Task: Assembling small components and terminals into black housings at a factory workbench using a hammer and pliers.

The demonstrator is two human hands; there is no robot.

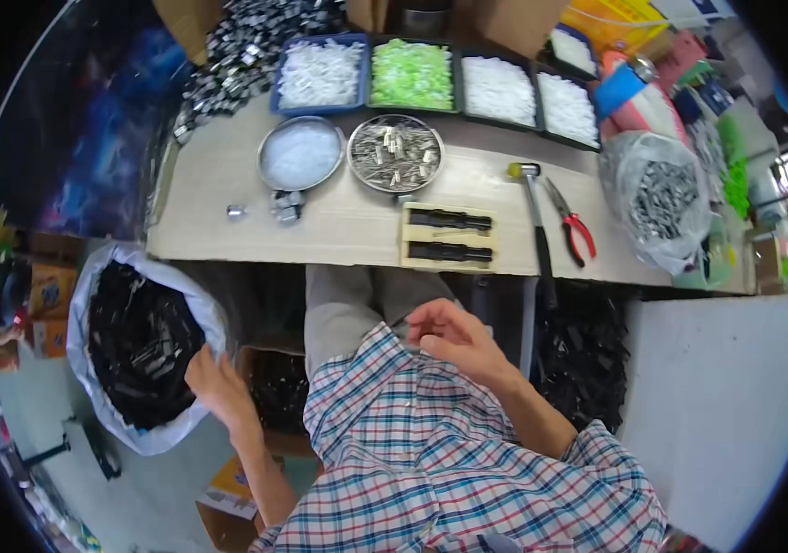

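Note:
My left hand [216, 385] reaches down to my left and rests at the rim of a white sack [90, 286] full of black plastic parts [141, 346]; its fingers are hidden at the sack's edge. My right hand [449, 337] hovers over my lap just below the table edge, fingers loosely curled, with nothing visible in it. On the table in front lies a pale block [448, 237] carrying two black handle-like pieces.
The wooden table [348, 226] holds two round metal bowls [394, 153], trays of white and green parts [411, 74], a hammer [536, 221], red-handled pliers [572, 221] and a clear bag of metal parts [659, 207]. More black parts [588, 355] are piled under the table on the right.

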